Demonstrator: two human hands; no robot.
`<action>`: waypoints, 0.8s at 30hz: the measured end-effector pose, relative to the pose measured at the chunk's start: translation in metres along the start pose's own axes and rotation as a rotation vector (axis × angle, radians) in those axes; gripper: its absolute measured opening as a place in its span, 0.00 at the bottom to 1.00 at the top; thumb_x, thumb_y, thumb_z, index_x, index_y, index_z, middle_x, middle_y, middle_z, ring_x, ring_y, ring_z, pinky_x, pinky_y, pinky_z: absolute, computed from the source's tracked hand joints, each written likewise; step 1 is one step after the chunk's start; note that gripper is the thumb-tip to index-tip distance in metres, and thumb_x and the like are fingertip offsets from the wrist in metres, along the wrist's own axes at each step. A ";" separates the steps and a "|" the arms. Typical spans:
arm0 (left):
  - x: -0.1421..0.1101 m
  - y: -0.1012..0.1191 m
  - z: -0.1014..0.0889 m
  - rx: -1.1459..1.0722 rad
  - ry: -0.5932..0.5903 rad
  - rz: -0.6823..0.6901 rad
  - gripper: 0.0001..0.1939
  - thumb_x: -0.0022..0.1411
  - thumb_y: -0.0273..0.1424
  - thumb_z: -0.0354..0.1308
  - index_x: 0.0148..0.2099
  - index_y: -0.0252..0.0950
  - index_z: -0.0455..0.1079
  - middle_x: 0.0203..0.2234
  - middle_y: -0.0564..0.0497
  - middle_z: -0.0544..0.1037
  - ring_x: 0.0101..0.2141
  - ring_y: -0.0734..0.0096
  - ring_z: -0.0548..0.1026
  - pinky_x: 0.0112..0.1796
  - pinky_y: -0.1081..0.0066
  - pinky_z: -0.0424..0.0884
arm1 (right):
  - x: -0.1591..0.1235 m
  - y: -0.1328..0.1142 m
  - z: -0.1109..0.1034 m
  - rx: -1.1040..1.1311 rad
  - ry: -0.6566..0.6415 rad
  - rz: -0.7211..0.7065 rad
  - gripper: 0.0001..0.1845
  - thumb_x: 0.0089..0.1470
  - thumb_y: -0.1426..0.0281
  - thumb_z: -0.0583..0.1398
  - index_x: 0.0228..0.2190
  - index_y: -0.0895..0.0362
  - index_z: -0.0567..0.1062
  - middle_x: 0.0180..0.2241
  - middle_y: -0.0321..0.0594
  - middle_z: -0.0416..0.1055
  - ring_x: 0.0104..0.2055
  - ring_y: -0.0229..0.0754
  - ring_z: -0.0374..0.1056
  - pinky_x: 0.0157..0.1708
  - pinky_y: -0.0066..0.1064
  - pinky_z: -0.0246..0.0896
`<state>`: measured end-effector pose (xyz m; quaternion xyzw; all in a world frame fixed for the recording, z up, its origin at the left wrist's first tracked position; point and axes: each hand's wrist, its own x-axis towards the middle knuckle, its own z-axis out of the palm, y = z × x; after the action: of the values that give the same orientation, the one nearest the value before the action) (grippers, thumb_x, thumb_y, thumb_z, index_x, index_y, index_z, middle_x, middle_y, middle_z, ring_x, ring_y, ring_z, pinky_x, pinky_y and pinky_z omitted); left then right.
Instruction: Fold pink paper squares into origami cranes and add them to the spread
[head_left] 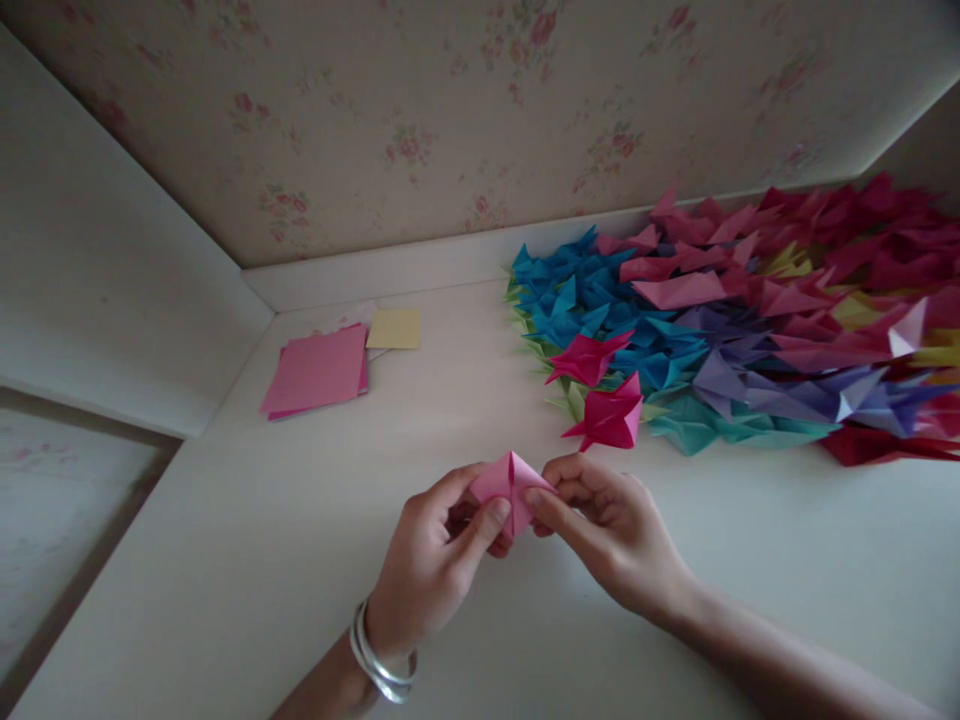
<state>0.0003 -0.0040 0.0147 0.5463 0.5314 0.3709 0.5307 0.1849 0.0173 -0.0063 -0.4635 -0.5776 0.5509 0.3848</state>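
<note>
A partly folded pink paper piece (508, 482) is held over the white table (225, 560) between both hands. My left hand (435, 555), with silver bangles on the wrist, pinches its left side with thumb and fingers. My right hand (607, 525) pinches its right side, index finger pressed along the fold. Just beyond the hands lie two finished magenta folded shapes (609, 415).
A large heap of folded paper shapes (750, 330) in blue, purple, teal, pink and red fills the back right of the table. A stack of pink paper squares (316, 370) and a yellow square (394, 328) lie at the back left, near the floral wall.
</note>
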 end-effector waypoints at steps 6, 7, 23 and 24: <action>-0.001 -0.007 0.006 0.020 -0.039 -0.045 0.20 0.69 0.37 0.53 0.60 0.38 0.63 0.30 0.47 0.83 0.28 0.65 0.82 0.31 0.71 0.79 | 0.003 0.004 0.002 -0.019 0.015 0.028 0.12 0.60 0.60 0.60 0.33 0.56 0.72 0.26 0.39 0.76 0.28 0.42 0.73 0.26 0.29 0.64; -0.001 -0.007 0.006 0.015 -0.050 -0.051 0.20 0.69 0.37 0.54 0.60 0.38 0.63 0.30 0.47 0.83 0.28 0.65 0.82 0.31 0.71 0.79 | 0.004 0.003 0.001 -0.028 0.013 0.025 0.12 0.60 0.60 0.60 0.33 0.56 0.72 0.26 0.39 0.76 0.28 0.42 0.73 0.26 0.29 0.64; -0.001 -0.004 0.005 -0.205 -0.130 -0.180 0.22 0.67 0.35 0.57 0.61 0.36 0.61 0.28 0.52 0.76 0.26 0.72 0.76 0.30 0.72 0.77 | 0.012 -0.012 -0.006 0.017 -0.193 -0.052 0.18 0.66 0.63 0.54 0.29 0.59 0.75 0.25 0.38 0.75 0.28 0.39 0.70 0.29 0.27 0.62; -0.001 -0.004 0.005 -0.195 -0.124 -0.176 0.23 0.67 0.35 0.57 0.61 0.36 0.61 0.28 0.51 0.76 0.27 0.72 0.76 0.30 0.71 0.77 | 0.011 -0.012 -0.005 -0.011 -0.174 -0.064 0.18 0.66 0.64 0.54 0.28 0.59 0.75 0.25 0.38 0.74 0.27 0.38 0.70 0.28 0.26 0.62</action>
<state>0.0045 -0.0068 0.0097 0.4652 0.5049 0.3384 0.6435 0.1857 0.0294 0.0053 -0.3972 -0.6263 0.5735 0.3481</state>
